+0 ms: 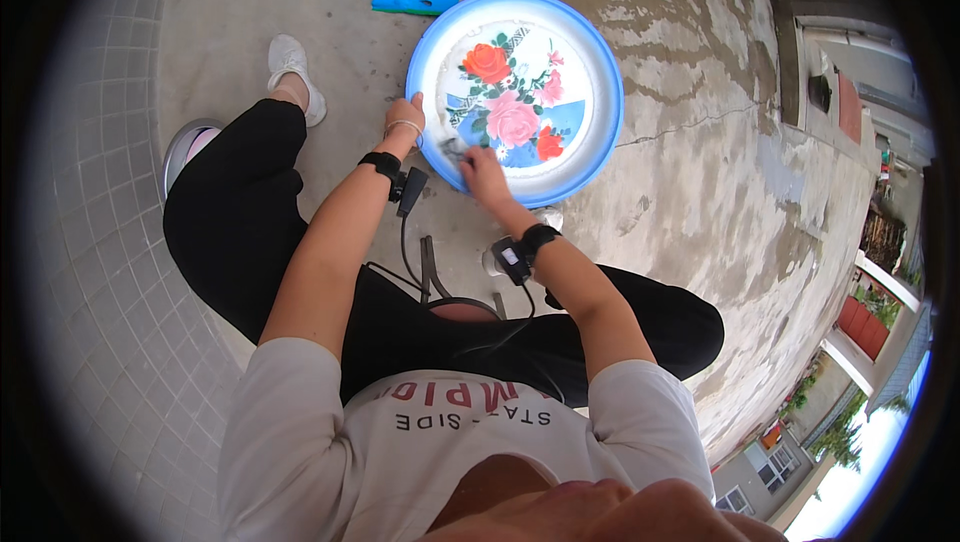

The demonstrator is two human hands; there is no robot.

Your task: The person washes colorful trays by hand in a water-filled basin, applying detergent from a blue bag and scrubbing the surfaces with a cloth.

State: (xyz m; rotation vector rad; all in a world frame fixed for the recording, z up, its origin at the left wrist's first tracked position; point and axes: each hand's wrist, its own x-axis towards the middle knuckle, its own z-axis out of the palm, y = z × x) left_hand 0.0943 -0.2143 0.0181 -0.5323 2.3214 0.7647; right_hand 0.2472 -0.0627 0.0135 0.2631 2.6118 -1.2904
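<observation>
In front of me is a round enamel basin (577,144) with a blue rim and roses printed on its white bottom. My left hand (405,120) grips the rim on the left side, thumb on top and fingers beneath. Inside the near part of the rim, my right hand (487,174) holds a small dark grey scouring pad (452,150) against the basin's inner wall. The pad is blurred and partly covered by the fingers, so its material is hard to make out. Whitish wet film or suds show on the basin's bottom.
Beyond the basin lies a blue plastic packet (409,0) bearing writing. A second basin (180,155) shows partly behind my left knee. Below me is a low stool (465,309). The concrete ground (690,189) has wet patches; grey tiles (112,204) run along the left.
</observation>
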